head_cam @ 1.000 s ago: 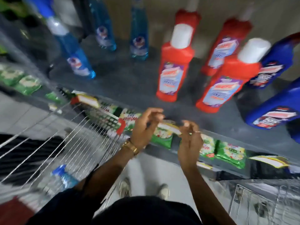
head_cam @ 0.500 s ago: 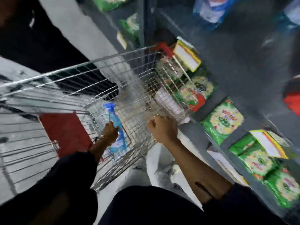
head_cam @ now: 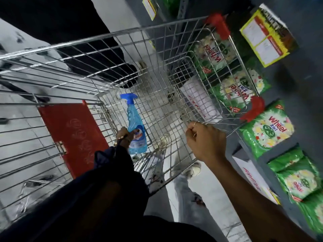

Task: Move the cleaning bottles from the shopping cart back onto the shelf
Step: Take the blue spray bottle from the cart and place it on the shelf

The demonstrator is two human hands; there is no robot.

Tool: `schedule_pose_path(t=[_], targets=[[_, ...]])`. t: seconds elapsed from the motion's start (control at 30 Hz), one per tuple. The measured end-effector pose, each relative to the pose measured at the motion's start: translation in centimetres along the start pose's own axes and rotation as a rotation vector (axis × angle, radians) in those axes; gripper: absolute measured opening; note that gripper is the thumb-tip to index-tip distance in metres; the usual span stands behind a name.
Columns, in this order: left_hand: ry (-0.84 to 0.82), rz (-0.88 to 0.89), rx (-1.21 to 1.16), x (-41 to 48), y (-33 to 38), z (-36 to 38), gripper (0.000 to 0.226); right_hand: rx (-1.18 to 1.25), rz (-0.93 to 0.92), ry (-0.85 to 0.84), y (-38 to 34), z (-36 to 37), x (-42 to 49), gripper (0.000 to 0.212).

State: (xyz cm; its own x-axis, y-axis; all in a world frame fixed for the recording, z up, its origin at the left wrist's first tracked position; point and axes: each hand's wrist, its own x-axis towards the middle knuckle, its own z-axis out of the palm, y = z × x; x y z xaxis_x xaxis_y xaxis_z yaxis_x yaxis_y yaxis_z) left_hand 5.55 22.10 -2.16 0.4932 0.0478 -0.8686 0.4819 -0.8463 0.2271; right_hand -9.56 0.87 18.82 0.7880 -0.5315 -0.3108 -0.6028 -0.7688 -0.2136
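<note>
A blue spray bottle (head_cam: 135, 126) with a blue trigger top lies on the wire floor of the shopping cart (head_cam: 108, 34). My left hand (head_cam: 124, 136) reaches down into the cart and is closed around the bottle's lower body. My right hand (head_cam: 206, 138) is closed on the cart's near wire rim. The grey shelf (head_cam: 300, 63) runs along the right; the part with the cleaning bottles is out of view.
Green detergent packs (head_cam: 267, 128) fill the lower shelf rows on the right, some seen through the cart's wire. A yellow price tag (head_cam: 265, 34) hangs on the shelf edge. A red panel (head_cam: 73, 135) lies left of the cart. My feet (head_cam: 192, 170) stand on the pale floor.
My view swung from the shelf of red and blue bottles down to the cart. My left hand went into the cart and took hold of the spray bottle; my right hand gripped the rim.
</note>
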Motion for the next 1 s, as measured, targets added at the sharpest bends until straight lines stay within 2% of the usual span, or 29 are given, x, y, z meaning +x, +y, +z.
schedule_pose_path(t=[0.07,0.13,0.27,0.37,0.43,0.5,0.6,0.77,0.87,1.0], targets=[[0.017,0.028,0.068,-0.9,0.2,0.1,0.054,0.005,0.006,0.014,0.1,0.2,0.0,0.018],[0.013,0.061,0.04,-2.3,1.0,0.4,0.059,0.005,0.009,0.031,0.1,0.5,0.0,0.019],[0.03,0.243,0.019,-6.6,2.6,1.4,0.041,0.02,0.022,0.047,0.1,1.0,0.1,0.021],[-0.035,0.406,-0.084,-10.4,4.2,0.6,0.037,0.068,0.023,0.081,0.1,0.8,-0.2,0.022],[-0.07,0.503,-0.172,-13.8,5.8,-0.4,0.043,0.143,0.006,0.117,0.1,0.2,-0.5,0.022],[-0.131,0.61,-0.265,-17.7,7.6,-1.5,0.048,0.298,-0.015,0.118,0.0,-0.9,-1.0,0.027],[-0.22,0.782,-0.411,-23.2,9.8,-2.4,0.033,0.779,0.084,-0.006,0.1,-4.0,-2.2,0.039],[-0.384,0.989,-0.417,-30.8,12.5,-2.6,0.018,1.383,0.135,-0.194,2.3,-9.7,-6.3,0.017],[-0.458,1.012,-0.371,-34.3,13.7,-1.5,0.016,1.553,0.157,-0.169,4.8,-11.4,-9.0,0.014],[-0.573,0.893,-0.258,-36.7,14.3,0.7,0.033,1.593,0.264,-0.089,7.4,-11.9,-11.7,0.042]])
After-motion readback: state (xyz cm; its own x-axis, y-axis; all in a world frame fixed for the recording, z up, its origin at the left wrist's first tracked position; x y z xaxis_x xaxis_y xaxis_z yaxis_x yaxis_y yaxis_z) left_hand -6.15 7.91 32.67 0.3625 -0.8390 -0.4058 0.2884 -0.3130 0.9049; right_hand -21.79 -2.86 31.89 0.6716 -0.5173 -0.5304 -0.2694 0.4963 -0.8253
